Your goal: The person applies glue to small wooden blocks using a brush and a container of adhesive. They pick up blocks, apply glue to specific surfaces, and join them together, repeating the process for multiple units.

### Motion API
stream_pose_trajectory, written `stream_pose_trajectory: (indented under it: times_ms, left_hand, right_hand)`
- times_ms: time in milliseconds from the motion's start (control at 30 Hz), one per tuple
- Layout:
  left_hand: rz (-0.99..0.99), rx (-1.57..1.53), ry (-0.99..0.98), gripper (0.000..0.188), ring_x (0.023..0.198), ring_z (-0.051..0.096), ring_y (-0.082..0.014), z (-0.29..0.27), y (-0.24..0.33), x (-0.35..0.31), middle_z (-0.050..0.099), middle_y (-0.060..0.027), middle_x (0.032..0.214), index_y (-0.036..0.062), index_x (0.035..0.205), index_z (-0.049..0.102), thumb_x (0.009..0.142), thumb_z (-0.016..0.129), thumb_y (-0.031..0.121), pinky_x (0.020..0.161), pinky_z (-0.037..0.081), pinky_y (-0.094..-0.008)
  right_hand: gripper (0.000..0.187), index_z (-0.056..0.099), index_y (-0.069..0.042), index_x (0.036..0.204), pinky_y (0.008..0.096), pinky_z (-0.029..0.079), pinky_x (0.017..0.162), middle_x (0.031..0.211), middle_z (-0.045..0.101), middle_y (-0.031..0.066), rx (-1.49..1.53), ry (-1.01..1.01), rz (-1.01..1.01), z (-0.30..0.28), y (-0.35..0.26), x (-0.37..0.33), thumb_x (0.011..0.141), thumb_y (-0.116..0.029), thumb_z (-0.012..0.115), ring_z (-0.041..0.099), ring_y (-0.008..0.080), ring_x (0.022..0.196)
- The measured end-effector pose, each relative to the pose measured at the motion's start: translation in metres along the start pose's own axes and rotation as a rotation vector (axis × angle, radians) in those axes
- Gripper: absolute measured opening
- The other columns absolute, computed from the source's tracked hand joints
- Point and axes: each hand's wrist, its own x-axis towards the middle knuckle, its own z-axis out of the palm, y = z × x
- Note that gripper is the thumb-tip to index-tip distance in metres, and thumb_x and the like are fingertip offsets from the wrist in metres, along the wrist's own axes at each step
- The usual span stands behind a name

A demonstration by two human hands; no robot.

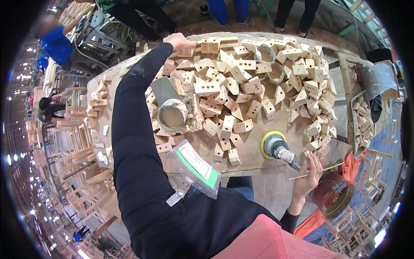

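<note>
My left arm reaches across to the table's far edge, where my left hand (179, 43) is closed among wooden blocks; what its fingers hold is hard to make out. At the near right, my right hand (307, 176) has a thin wooden stick (331, 167) between its fingers. Just left of that hand, a round sander (276, 147) with a yellow-rimmed pad lies on its side on the table. Drilled wooden blocks (207, 88) lie in a large loose heap over the middle and right of the table (194, 151).
A can of paste (172, 115) stands by a grey box-shaped piece (165, 91) at the left. Two tape rolls (276, 73) lie among the blocks. Beyond the right edge are a tray of blocks (362, 123) and a red drum (330, 194). Several people stand across the table.
</note>
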Motion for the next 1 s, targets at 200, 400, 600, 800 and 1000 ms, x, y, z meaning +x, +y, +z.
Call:
stream_pose_trajectory:
  times_ms: [200,400,600,800,1000]
  left_hand:
    - [0.087,-0.273,0.003,0.094,0.082,0.069,-0.0306,-0.025,-0.035,-0.011,0.071,-0.0209,0.086,-0.0025,0.094,0.073,0.059,0.062,0.084,0.077,0.053,-0.0369]
    - [-0.058,-0.081,0.52,0.037,0.088,0.068,-0.033,-0.051,-0.112,-0.157,0.069,-0.0191,0.088,0.0067,0.098,0.071,0.08,0.065,0.038,0.078,0.052,-0.0421]
    - [-0.12,-0.038,0.483,0.024,0.092,0.065,-0.0365,0.005,-0.181,-0.356,0.069,-0.018,0.094,0.0113,0.109,0.066,0.091,0.051,0.017,0.08,0.051,-0.0453]
    - [0.223,-0.269,0.287,0.037,0.108,0.058,-0.0347,0.162,-0.202,-0.406,0.06,-0.0145,0.113,0.0068,0.117,0.06,0.081,0.061,0.009,0.09,0.048,-0.0423]
    - [0.29,-0.192,0.264,0.044,0.104,0.058,-0.0356,0.234,-0.224,-0.391,0.058,-0.0161,0.108,0.0035,0.118,0.058,0.077,0.067,0.017,0.089,0.049,-0.0435]
  right_hand:
    - [0.029,0.069,-0.004,0.108,0.0363,0.048,0.09,0.113,0.068,0.0091,0.122,0.018,-0.161,0.004,-0.002,0.025,0.081,0.005,0.068,0.061,0.0259,0.104]
    - [0.028,0.068,-0.005,0.111,0.0319,0.05,0.075,0.115,0.068,0.0095,0.338,-0.099,-0.313,0.029,-0.025,0.044,0.084,0.003,0.068,0.063,0.0239,0.099]
    - [0.027,0.068,-0.005,0.114,0.029,0.05,0.072,0.118,0.067,0.0093,0.434,-0.185,-0.488,0.055,-0.073,0.038,0.088,0.001,0.066,0.064,0.0198,0.101]
    - [0.027,0.068,-0.006,0.113,0.0315,0.052,0.075,0.117,0.068,0.0097,0.456,-0.113,-0.461,0.064,-0.149,-0.009,0.087,0.0,0.067,0.065,0.0225,0.102]
    - [0.024,0.067,-0.002,0.11,0.0274,0.052,0.07,0.114,0.068,0.0128,0.444,-0.015,-0.447,0.081,-0.232,-0.085,0.087,0.003,0.067,0.067,0.0214,0.094]
